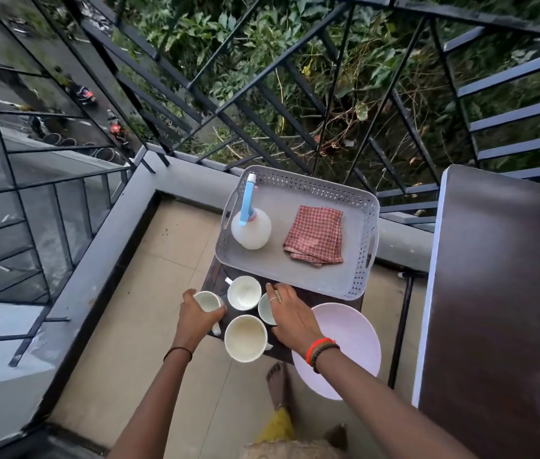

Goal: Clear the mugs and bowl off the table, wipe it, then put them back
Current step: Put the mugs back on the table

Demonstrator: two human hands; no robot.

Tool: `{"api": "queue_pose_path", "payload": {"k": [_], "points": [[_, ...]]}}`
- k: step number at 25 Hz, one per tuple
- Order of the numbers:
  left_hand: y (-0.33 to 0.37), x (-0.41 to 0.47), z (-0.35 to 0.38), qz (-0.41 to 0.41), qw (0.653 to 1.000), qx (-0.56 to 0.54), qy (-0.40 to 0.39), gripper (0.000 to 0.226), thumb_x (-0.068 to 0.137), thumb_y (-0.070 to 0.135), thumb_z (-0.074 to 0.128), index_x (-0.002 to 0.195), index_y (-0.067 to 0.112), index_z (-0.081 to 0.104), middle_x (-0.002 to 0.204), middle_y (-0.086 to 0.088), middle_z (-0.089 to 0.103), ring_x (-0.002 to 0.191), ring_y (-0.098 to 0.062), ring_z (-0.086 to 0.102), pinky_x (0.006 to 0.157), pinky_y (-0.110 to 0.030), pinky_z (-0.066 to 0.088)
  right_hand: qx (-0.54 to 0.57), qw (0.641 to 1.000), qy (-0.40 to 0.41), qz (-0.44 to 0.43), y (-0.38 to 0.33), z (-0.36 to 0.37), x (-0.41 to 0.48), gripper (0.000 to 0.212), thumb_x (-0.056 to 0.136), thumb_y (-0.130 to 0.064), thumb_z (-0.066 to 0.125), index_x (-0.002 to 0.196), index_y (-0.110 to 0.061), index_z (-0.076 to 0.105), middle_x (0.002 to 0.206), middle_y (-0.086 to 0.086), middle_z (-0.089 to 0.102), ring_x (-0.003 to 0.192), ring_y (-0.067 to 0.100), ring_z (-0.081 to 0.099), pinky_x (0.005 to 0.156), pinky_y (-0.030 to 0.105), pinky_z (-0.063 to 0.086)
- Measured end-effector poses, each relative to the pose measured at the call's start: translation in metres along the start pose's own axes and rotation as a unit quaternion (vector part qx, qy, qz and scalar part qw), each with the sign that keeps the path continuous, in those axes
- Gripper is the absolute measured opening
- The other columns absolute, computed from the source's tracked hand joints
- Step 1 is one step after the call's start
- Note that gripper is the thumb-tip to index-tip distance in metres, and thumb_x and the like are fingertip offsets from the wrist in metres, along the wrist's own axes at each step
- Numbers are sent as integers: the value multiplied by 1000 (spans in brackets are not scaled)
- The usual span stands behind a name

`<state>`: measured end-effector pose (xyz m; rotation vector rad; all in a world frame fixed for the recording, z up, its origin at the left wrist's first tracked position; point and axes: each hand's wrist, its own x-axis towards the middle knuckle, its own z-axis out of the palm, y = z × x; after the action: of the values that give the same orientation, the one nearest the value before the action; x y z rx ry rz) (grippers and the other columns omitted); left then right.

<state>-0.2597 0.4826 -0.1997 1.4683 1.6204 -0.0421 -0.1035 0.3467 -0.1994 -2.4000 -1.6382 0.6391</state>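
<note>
At lower centre of the frame, the left hand (195, 318) has its fingers curled round the left mug (209, 301), at the left edge of the bench (214, 276). Right of it stand the back mug (244, 292) and front mug (245, 337), both empty and untouched. The right hand (292, 318) lies over the right mug (264, 311), fingers fairly straight and apart, not clamped; that mug sits directly beneath them. Further right is the empty bowl (351, 342). Above, the tray (295, 276) holds a bottle (250, 231) and a cloth (315, 235).

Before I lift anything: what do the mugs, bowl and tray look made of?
Mugs: white, glossy, thick-rimmed, likely ceramic. Bowl: pale pink, matte, thin rim, probably plastic or melamine. Tray: grey plastic, with moulded perforated walls and cut-out handles.
</note>
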Motion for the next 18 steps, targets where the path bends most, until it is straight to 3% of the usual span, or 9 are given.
{"api": "queue_pose_path", "payload": {"k": [2,3,7,9,12,18], "points": [[3,-2,-1,-6,1000,-15,14,64,69,19,83,114,7,39,109,-13,55,102,-33,58,63,-29,43,2,1000,-16,10,2,3,2,76,50,-2,80,123,1,58,109,15,62,106,32,61,79,33,55],[4,-3,-2,-7,1000,-20,21,64,68,19,83,110,8,37,105,-11,54,97,-32,57,66,-29,42,8,1000,-20,10,2,2,2,73,56,0,77,126,1,55,113,15,60,111,32,58,81,34,54],[4,-11,-17,9,999,-23,44,80,56,27,80,118,1,37,106,-11,52,92,-30,52,75,-33,39,44,999,-14,24,3,1,-1,70,75,0,64,140,-1,38,135,13,45,127,30,41,96,37,46],[6,-15,-28,28,997,-25,62,85,52,29,78,120,-2,38,112,-15,51,93,-31,52,71,-31,41,52,998,2,31,1,0,-5,70,74,0,64,139,-2,40,134,12,46,126,30,43,94,37,48],[7,-19,-43,50,994,-33,96,80,63,13,87,124,-7,40,118,-21,50,96,-32,53,52,-23,39,77,997,9,30,0,-1,-10,70,76,0,61,142,-2,36,139,12,43,131,30,38,102,35,43],[12,-29,-57,71,988,-46,130,72,70,5,83,124,-6,38,116,-24,51,93,-33,53,49,-25,38,112,994,14,14,4,-4,-10,72,80,-3,61,145,-3,31,143,11,36,136,26,29,111,31,32]]}}
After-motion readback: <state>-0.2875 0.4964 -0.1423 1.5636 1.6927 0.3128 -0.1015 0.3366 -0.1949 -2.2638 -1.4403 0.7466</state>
